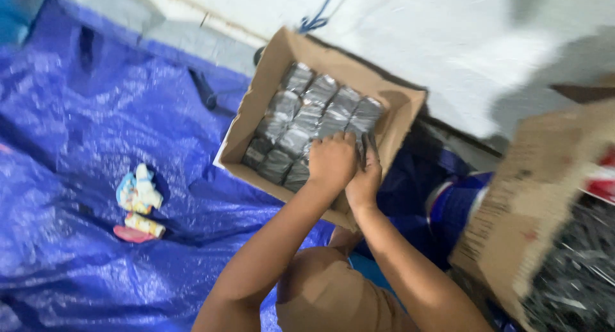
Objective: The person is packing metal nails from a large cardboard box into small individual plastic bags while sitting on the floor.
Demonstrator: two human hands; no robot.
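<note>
Both hands, left hand point(332, 160) and right hand point(365, 178), press closed around a grey packet point(366, 146) in the cardboard box point(397, 124); crumpled wrappers point(138, 204) at nine o'clock on blue tarp point(77, 133).

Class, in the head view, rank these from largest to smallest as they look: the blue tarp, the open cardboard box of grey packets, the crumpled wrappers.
1. blue tarp
2. open cardboard box
3. crumpled wrappers

The gaps are wide enough that nearness does not change the order.

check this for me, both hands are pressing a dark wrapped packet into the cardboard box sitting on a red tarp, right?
Not quite: the head view shows the tarp is blue, not red. The rest holds: the left hand and right hand press a dark wrapped packet into the cardboard box.
</note>
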